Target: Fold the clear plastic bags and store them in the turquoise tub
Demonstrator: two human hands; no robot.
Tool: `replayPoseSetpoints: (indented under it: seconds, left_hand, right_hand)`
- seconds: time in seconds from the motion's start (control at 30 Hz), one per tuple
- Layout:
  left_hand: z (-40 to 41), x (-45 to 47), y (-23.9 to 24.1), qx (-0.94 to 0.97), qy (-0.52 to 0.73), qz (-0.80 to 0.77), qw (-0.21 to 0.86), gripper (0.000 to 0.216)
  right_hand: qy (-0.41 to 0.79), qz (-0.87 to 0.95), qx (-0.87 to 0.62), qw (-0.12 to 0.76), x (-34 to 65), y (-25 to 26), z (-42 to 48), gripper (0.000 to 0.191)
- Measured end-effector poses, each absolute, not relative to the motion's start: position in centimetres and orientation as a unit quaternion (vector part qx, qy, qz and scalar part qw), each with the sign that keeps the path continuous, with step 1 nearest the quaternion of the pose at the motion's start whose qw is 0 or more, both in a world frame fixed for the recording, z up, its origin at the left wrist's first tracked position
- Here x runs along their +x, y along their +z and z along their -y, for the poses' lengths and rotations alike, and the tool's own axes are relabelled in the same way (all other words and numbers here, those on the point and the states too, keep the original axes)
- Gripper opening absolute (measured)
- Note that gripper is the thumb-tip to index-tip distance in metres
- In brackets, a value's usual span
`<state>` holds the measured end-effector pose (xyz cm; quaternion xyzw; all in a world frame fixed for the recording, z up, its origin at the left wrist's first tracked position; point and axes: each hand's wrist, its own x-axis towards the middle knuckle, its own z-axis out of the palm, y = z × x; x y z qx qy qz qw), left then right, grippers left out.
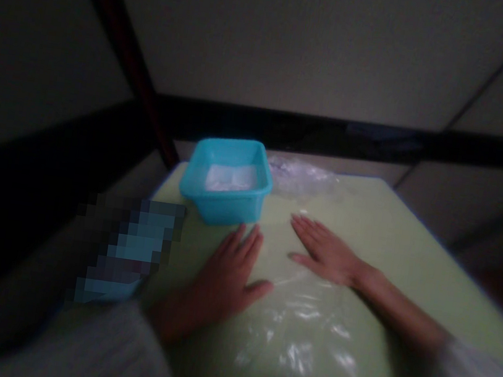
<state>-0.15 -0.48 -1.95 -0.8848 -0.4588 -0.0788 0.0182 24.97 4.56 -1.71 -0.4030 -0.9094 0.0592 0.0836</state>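
Observation:
Both my hands lie flat, fingers stretched out, on a sheet of clear plastic film point(305, 339) spread over a pale green table point(411, 248). My left hand point(225, 272) rests palm down just in front of a turquoise plastic tub point(224, 200). My right hand point(324, 252) presses the film a little to the right of the tub. Inside the tub sits something white, blurred. Neither hand holds anything.
Crumpled clear plastic point(302, 177) lies at the table's far edge behind the tub. A blurred-out patch point(124, 248) sits at the table's left edge. Dark beams and pale wall panels stand behind. The room is dim.

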Motion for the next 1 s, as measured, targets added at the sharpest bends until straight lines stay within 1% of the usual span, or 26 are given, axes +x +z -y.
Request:
replayPoseSetpoints:
  seconds: [0.23, 0.33, 0.43, 0.47, 0.57, 0.63, 0.8, 0.9, 1.0]
  left_hand:
    - [0.4, -0.2, -1.8, -0.882, -0.074, 0.466, 0.006, 0.079]
    - [0.7, 0.1, -1.0, -0.881, -0.106, 0.462, 0.005, 0.074]
    - [1.9, 0.8, 0.5, -0.915, -0.153, 0.373, -0.019, 0.064]
    - [2.5, 1.2, 1.0, -0.932, -0.152, 0.326, -0.043, 0.062]
    - [4.3, 2.6, 2.2, -0.972, -0.121, 0.159, -0.126, 0.067]
    - [5.2, 3.6, 2.5, -0.979, -0.097, 0.087, -0.158, 0.065]
    - [5.3, 4.4, 1.7, -0.975, -0.066, 0.024, -0.212, 0.059]
    - [5.0, 4.2, 1.7, -0.97, -0.051, 0.014, -0.236, 0.058]
    - [5.0, 4.1, 1.9, -0.969, -0.036, 0.007, -0.244, 0.056]
  right_hand:
    - [0.056, 0.892, -0.442, 0.081, 27.6, -2.0, -5.8, 0.076]
    - [0.06, 0.892, -0.442, 0.079, 27.5, -1.9, -5.7, 0.077]
    - [0.064, 0.891, -0.443, 0.073, 27.3, -1.7, -5.7, 0.079]
    - [0.065, 0.891, -0.444, 0.073, 27.3, -1.6, -5.7, 0.079]
    - [0.068, 0.888, -0.447, 0.084, 27.1, -1.1, -5.6, 0.077]
    - [0.07, 0.888, -0.446, 0.091, 26.9, -0.5, -5.2, 0.076]
    - [0.092, 0.914, -0.384, 0.093, 24.8, 0.7, -2.6, 0.071]
    - [0.103, 0.933, -0.337, 0.075, 23.2, 0.3, -0.7, 0.074]
    - [0.109, 0.935, -0.329, 0.072, 22.5, -0.4, 0.3, 0.076]
